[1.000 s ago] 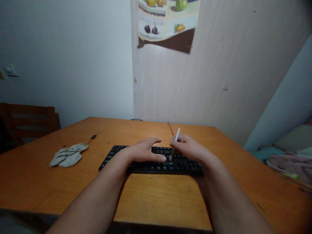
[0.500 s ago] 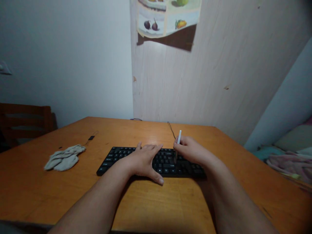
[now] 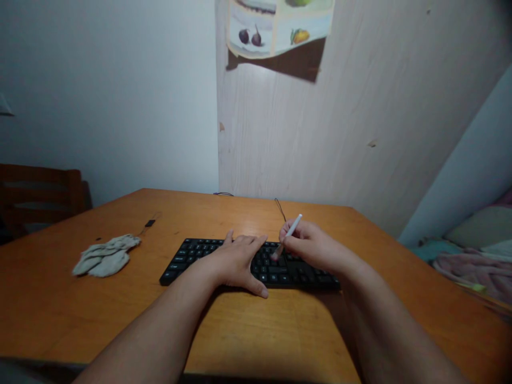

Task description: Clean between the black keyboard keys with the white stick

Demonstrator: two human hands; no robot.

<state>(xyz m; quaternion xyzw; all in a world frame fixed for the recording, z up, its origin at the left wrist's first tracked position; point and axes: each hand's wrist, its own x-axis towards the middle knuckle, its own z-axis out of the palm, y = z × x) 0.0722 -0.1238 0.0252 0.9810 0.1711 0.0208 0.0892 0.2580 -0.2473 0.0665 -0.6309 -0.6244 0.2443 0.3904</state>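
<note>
A black keyboard (image 3: 276, 277) lies flat on the wooden table. My left hand (image 3: 240, 264) rests across its middle with fingers spread, the thumb over the near edge. Over the right half, my right hand (image 3: 306, 241) pinches a small brush (image 3: 294, 226) by its white handle. The handle leans up to the right, and the bristles point down to the left at the keys beside my left hand. Both forearms cover parts of the keyboard, including some keys at its right end.
A crumpled pale cloth (image 3: 106, 257) lies to the left on the table (image 3: 256, 330), with a small black tag on a cord (image 3: 150, 223) behind it. A thin cable (image 3: 280, 207) runs behind the keyboard. Fabric (image 3: 476, 269) is heaped at the right; a wooden chair (image 3: 40, 194) stands left.
The brush has gone from nearly upright to slanted, its bristles moving left across the keys toward my left hand. My left hand stays in place on the keyboard.
</note>
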